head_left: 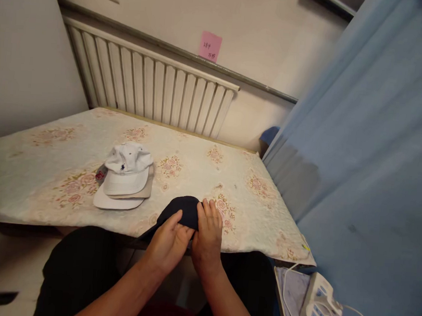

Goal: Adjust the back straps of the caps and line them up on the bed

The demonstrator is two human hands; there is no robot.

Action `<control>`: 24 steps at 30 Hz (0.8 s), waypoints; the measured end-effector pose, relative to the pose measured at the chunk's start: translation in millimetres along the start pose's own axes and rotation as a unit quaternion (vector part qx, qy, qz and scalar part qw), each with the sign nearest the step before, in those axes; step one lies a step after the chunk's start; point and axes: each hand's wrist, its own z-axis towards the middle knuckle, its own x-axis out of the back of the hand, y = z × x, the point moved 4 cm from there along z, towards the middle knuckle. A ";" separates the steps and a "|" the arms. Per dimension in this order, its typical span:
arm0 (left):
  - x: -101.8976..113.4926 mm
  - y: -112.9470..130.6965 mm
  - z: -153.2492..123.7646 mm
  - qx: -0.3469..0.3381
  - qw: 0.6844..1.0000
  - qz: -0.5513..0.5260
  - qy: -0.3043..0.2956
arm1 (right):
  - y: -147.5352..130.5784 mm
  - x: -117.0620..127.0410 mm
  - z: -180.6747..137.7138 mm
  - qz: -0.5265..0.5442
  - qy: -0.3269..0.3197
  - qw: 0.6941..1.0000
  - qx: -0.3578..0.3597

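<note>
A dark navy cap (184,206) is held at the near edge of the bed, its brim pointing down to the left. My left hand (171,239) is closed on its near side, with the thumb lying up along the fabric. Across the right side of the cap lies my right hand (208,230), its fingers wrapped over the crown. The cap's underside is hidden by both hands. To the left rests a stack of caps, with a white cap (127,169) on top and a beige cap (145,189) below it.
A floral-patterned bed cover (192,159) spreads in front of me. Behind it stand a white radiator (158,84) and a wall with a pink note (210,46). A blue curtain (358,163) hangs on the right, near a power strip (318,305) with cables.
</note>
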 end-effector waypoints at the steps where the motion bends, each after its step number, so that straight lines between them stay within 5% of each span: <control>1: 1.0 1.0 1.0 -0.002 1.000 -0.003 -0.002 | 1.2 -1.4 -0.4 -0.003 0.000 1.000 0.004; 20: 25.1 34.8 22.3 -0.047 0.995 -0.088 -0.027 | 20.6 -10.1 -23.8 0.009 0.004 1.000 -0.005; 24: 24.0 31.9 21.9 -0.036 0.997 -0.074 0.005 | 19.5 -12.8 -26.0 0.013 -0.014 1.000 -0.023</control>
